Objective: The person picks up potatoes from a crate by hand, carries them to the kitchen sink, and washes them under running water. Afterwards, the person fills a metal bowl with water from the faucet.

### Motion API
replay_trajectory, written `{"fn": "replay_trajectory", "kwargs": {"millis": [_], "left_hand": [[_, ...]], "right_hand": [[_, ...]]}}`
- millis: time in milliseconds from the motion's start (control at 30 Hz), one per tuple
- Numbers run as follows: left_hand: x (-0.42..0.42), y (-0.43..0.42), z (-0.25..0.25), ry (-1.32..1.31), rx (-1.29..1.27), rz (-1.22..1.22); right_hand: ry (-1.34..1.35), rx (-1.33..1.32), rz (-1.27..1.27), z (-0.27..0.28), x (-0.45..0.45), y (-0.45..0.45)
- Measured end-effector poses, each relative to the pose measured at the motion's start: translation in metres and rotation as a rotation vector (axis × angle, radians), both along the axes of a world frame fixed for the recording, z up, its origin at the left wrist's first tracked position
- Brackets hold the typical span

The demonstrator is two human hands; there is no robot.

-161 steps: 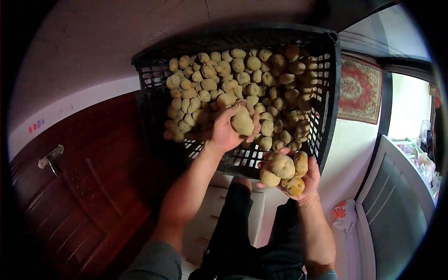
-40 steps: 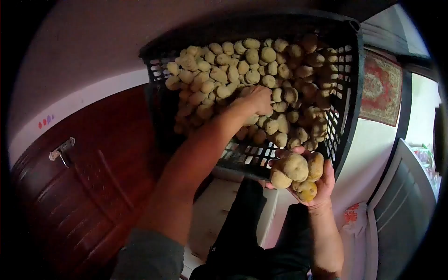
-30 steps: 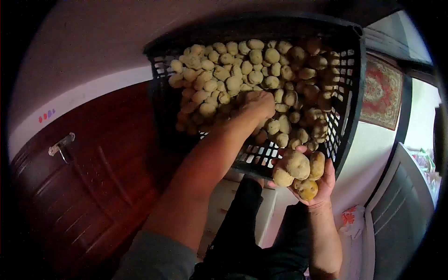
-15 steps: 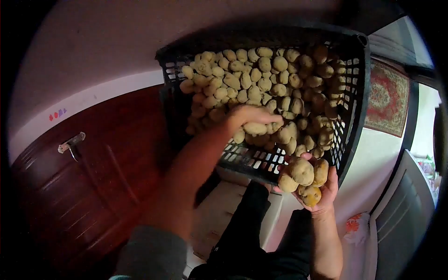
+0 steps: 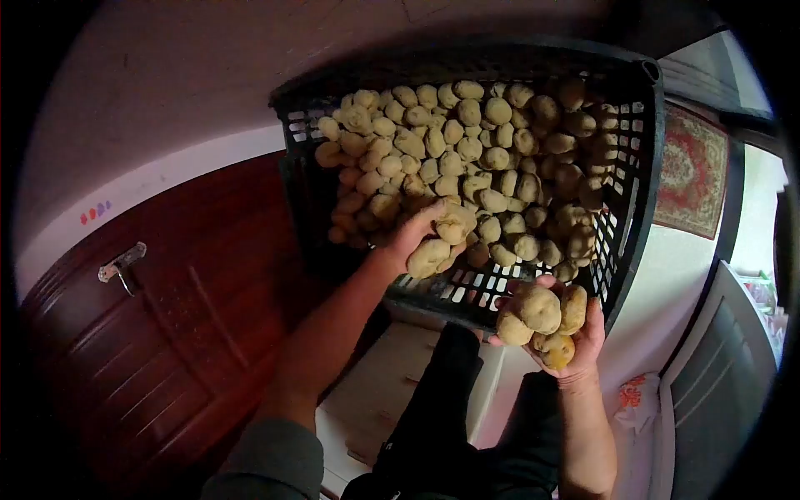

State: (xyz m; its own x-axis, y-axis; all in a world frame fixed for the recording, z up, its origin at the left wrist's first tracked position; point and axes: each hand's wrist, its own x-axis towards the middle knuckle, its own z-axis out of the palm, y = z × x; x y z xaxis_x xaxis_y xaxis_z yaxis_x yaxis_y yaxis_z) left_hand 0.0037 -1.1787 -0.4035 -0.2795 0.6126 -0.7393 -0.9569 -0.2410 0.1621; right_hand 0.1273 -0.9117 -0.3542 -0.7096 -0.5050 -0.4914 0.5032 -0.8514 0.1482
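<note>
A black plastic crate (image 5: 647,200) with slotted sides holds a heap of pale, dusty potatoes (image 5: 469,148). Over the near left part of the heap, my left hand (image 5: 407,239) is curled around several potatoes (image 5: 428,258), its fingertips partly hidden behind them. At the crate's near right corner, my right hand (image 5: 590,337) is cupped palm up. Several potatoes (image 5: 538,308) rest in it, and one of them (image 5: 556,351) has a yellower, dark-spotted skin.
To the left is a dark red door (image 5: 183,325) with a metal handle (image 5: 122,265). A patterned rug piece (image 5: 690,171) hangs at the right. Beneath the crate stands a pale cabinet (image 5: 379,396), beside my dark-trousered legs (image 5: 433,408).
My left hand has drawn back to the left from the heap and turned, with several potatoes now showing in it. My right hand has stayed nearly still with its potatoes.
</note>
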Motion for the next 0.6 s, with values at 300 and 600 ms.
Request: {"fn": "replay_trajectory", "kwargs": {"millis": [300, 600], "left_hand": [[-0.007, -0.012, 0.001, 0.232, -0.604, -0.056], [-0.02, -0.002, 0.003, 0.314, -0.673, -0.057]], "right_hand": [[0.02, 0.01, 0.007, 0.006, -0.006, -0.002], [-0.055, 0.04, -0.023, 0.009, -0.006, -0.002]]}}
